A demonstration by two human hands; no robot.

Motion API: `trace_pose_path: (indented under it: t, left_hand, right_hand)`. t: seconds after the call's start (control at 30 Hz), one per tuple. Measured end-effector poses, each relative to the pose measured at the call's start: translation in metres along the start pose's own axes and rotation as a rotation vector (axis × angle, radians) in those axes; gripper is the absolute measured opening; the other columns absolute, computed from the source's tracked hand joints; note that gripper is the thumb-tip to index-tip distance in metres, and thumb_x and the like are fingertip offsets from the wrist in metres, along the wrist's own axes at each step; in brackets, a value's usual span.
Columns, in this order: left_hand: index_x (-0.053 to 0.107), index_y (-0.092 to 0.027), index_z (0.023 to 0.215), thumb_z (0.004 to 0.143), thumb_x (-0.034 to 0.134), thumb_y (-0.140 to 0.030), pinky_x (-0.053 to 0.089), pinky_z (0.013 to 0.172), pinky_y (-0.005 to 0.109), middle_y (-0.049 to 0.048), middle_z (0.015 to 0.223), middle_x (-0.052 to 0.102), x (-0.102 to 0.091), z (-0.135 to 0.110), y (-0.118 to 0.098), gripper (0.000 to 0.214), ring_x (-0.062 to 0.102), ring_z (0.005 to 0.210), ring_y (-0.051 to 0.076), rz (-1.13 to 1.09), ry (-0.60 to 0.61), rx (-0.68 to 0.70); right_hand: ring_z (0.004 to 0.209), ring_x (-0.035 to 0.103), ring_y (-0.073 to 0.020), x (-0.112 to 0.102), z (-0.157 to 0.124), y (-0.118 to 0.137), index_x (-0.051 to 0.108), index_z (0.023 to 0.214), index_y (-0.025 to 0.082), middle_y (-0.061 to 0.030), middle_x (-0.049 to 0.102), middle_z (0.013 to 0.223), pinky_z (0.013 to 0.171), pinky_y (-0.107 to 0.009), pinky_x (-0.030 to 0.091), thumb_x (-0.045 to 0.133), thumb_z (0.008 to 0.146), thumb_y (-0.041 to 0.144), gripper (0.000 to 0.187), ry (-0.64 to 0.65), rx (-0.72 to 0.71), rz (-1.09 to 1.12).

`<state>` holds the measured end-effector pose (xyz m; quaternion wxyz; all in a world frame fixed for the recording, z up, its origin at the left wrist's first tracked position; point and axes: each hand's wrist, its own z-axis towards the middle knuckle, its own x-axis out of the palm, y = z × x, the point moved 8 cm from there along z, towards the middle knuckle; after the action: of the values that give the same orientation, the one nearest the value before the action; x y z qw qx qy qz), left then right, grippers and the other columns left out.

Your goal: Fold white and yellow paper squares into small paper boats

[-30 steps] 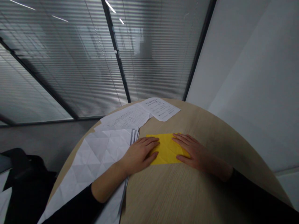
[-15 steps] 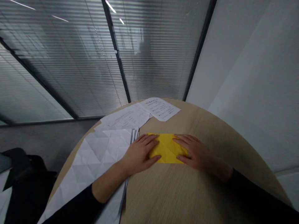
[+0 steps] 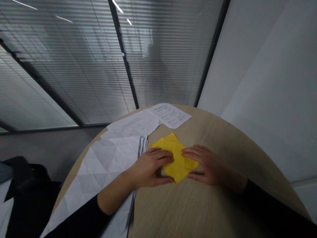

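A folded yellow paper [image 3: 174,155] is raised off the round wooden table [image 3: 198,205], turned like a diamond with one corner pointing away from me. My left hand [image 3: 150,167] grips its left edge, fingers on top and thumb underneath. My right hand [image 3: 206,162] grips its right edge in the same pinch. Both forearms wear dark sleeves.
A large creased white sheet [image 3: 99,168] lies left of my hands, on top of other sheets. Printed papers [image 3: 148,122] sit at the table's far edge. Behind are a glass wall with blinds [image 3: 86,66] and a white wall [image 3: 267,82]. A dark chair [image 3: 22,191] stands at the left.
The yellow paper lay flat as a rectangle under both flat hands. Both hands have since pinched its sides and lifted it, and it now shows as a diamond.
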<state>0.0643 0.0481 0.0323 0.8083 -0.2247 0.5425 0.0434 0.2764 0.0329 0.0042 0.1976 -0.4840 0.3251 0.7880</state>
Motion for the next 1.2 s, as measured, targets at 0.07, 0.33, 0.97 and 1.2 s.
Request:
trace_pose_path:
  t: [0.07, 0.33, 0.97, 1.2]
  left_hand:
    - [0.075, -0.026, 0.137, 0.113, 0.072, -0.05, 0.056, 0.124, 0.052, 0.0094, 0.141, 0.082, -0.001, 0.001, -0.001, 0.034, 0.077, 0.135, 0.03, 0.004, -0.001, 0.03]
    - [0.072, -0.024, 0.129, 0.117, 0.054, -0.028, 0.065, 0.107, 0.044, 0.0094, 0.122, 0.084, -0.005, -0.001, 0.004, 0.022, 0.082, 0.116, 0.027, -0.041, -0.052, -0.014]
    - [0.051, -0.021, 0.155, 0.098, 0.069, -0.015, 0.06, 0.116, 0.063, 0.0198, 0.157, 0.066, -0.01, -0.012, 0.032, 0.06, 0.068, 0.142, 0.038, 0.129, -0.395, -0.377]
    - [0.071, -0.023, 0.136, 0.111, 0.056, -0.016, 0.058, 0.122, 0.057, 0.0109, 0.156, 0.074, 0.004, 0.001, 0.002, 0.031, 0.072, 0.141, 0.032, 0.092, -0.085, -0.032]
  right_hand:
    - [0.133, 0.075, -0.0358, -0.003, 0.001, 0.003, 0.068, 0.153, 0.027, -0.0137, 0.079, 0.148, 0.122, -0.059, 0.053, 0.079, 0.099, 0.041, 0.057, -0.006, -0.008, -0.003]
    - [0.146, 0.071, -0.0345, -0.004, -0.002, 0.007, 0.065, 0.157, 0.03, -0.0099, 0.076, 0.157, 0.134, -0.062, 0.043, 0.071, 0.087, 0.02, 0.071, 0.009, -0.062, 0.019]
    - [0.134, 0.074, -0.0389, -0.029, -0.008, 0.006, 0.066, 0.151, 0.029, -0.0161, 0.077, 0.143, 0.117, -0.064, 0.061, 0.07, 0.109, 0.032, 0.042, -0.542, 0.135, -0.089]
    - [0.136, 0.074, -0.034, -0.002, 0.007, 0.023, 0.073, 0.148, 0.027, -0.0123, 0.078, 0.149, 0.12, -0.059, 0.059, 0.065, 0.11, 0.027, 0.04, -0.138, 0.004, -0.028]
